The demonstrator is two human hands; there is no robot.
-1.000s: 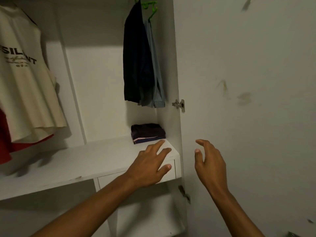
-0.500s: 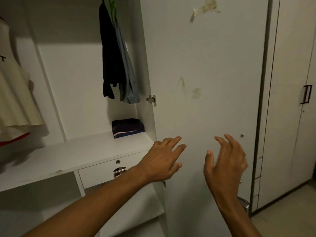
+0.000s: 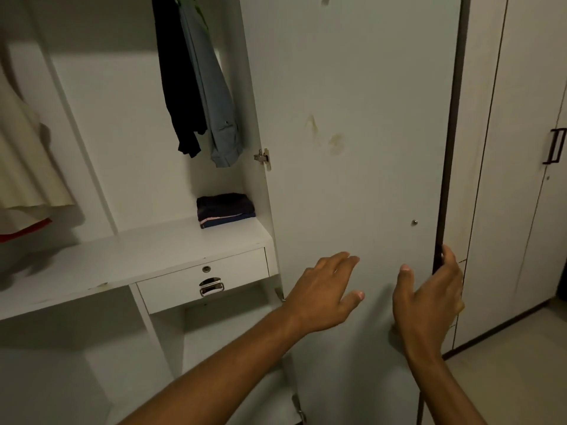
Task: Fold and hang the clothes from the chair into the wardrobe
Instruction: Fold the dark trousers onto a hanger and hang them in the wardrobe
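Note:
The white wardrobe stands open, its door [image 3: 352, 118] swung out with the inner face toward me. My right hand [image 3: 426, 302] is at the door's dark outer edge, with fingers curled round the edge and the thumb on the inner face. Just left of it, my left hand [image 3: 325, 289] hovers in front of the door with fingers spread and holds nothing. Inside, a dark garment [image 3: 179, 87] and a blue-grey one [image 3: 217, 102] hang side by side. A folded dark pile [image 3: 225, 210] lies on the shelf [image 3: 138, 256]. The chair is out of view.
A cream T-shirt [image 3: 27, 167] over something red hangs at the far left. Under the shelf sits a drawer [image 3: 208, 279] with a metal handle. To the right are shut cupboard doors [image 3: 506, 179] with a dark handle [image 3: 555, 145], and pale floor [image 3: 506, 363] lies below.
My view swung right, away from the shelf. Both hands moved right across the door, and my right hand reached its outer edge and curled round it.

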